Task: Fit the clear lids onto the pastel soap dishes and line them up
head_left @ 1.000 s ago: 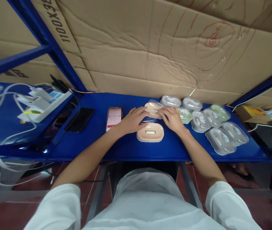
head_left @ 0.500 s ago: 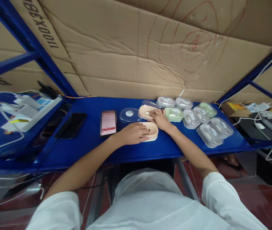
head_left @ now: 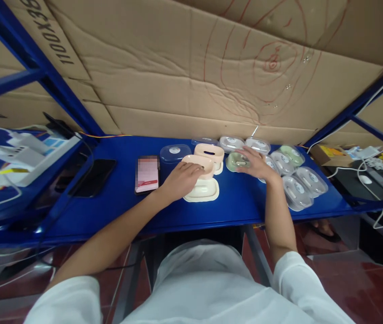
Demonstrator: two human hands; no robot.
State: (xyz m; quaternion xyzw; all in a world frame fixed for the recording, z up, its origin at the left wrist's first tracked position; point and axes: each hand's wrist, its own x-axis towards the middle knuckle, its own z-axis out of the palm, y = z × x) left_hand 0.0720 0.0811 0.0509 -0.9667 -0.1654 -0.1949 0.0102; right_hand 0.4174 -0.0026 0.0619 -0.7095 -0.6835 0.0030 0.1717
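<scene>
1. With the cream dish (head_left: pixel 205 192) as the clock's centre, the peach tray (head_left: pixel 202 160) sits at 12 o'clock, above the dish's far edge.
2. The left hand (head_left: pixel 182 179) has its fingers curled over the tray's near-left rim – a narrow grip, probably to keep it apart from the dish; the thumb is mostly hidden.
3. The right hand (head_left: pixel 258 163) is between 1 and 2 o'clock, fingers spread wide with a gap to the thumb, around the green box (head_left: pixel 233 161). Whether they touch it, I cannot tell.
4. A second peach tray (head_left: pixel 212 158) is beyond the held one, near 12 o'clock.
5. A clear lid (head_left: pixel 180 155) lies at 11 on the desk (head_left: pixel 238 202), seemingly set aside for reach.
6. Clear-covered boxes (head_left: pixel 297 193) cluster from 1 to 3 o'clock, likely keeping the middle free – the phone (head_left: pixel 148 174) is between 9 and 10.
</scene>
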